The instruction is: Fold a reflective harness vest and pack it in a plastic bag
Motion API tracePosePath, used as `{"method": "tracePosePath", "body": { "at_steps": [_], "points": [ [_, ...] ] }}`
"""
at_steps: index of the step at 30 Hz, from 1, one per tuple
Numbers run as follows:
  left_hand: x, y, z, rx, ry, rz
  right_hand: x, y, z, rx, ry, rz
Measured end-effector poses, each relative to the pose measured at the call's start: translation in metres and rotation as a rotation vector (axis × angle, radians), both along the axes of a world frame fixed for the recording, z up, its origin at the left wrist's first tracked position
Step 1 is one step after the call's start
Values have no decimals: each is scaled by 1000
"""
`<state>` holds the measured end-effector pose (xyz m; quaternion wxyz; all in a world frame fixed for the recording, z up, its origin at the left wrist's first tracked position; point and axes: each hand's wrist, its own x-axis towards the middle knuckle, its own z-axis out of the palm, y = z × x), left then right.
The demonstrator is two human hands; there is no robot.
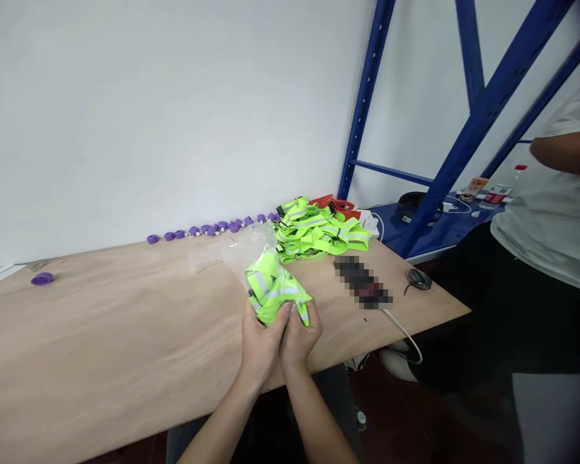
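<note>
Both hands hold a clear plastic bag [254,241] with a bright yellow-green reflective strap [270,287] bunched up partly inside it. My left hand [261,338] is closed round the left and lower side of the bundle. Pressed close beside it, my right hand [300,335] grips the right side, where a strap end pokes out near the fingers. The thumbs meet at the near edge of the bundle. Beyond the hands lies a heap of the same yellow-green reflective straps [314,229] with black buckles.
Small purple caps [212,229] line the wall side of the wooden table [125,341]; a purple ring [42,278] lies at left. A blurred-out device [362,282] with a white cable and a computer mouse [418,278] sit right. Blue shelving [362,96] and a person [551,212] stand beyond.
</note>
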<state>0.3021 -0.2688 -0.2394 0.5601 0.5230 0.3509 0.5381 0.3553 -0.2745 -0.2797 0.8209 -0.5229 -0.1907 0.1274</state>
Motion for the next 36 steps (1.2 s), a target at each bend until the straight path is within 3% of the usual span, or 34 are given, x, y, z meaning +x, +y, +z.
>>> {"method": "tracePosePath", "body": {
  "at_steps": [8,14,18,21,24,27,29,33,36],
  "points": [
    [-7,26,-1,-154,-104,-133,7,-20,-3,5,-97,199],
    [0,22,5,-87,-131,-144,10,-13,4,4,-192,47],
    [2,16,-3,-37,-60,-140,11,5,15,-12,-89,-17],
    [1,19,-12,-47,-98,-143,8,10,17,-32,84,74],
    [0,27,-15,-74,-191,-130,-1,2,12,85,251,211],
    [-1,34,-10,-54,-244,-55,-5,-11,5,234,214,409],
    [-3,36,-5,-47,-236,-57,-4,-16,0,215,158,496],
    [-10,39,8,-151,-273,-150,4,-18,-3,143,117,523],
    [-14,42,20,-194,-271,-132,4,-18,-1,105,71,508]
  ]
}}
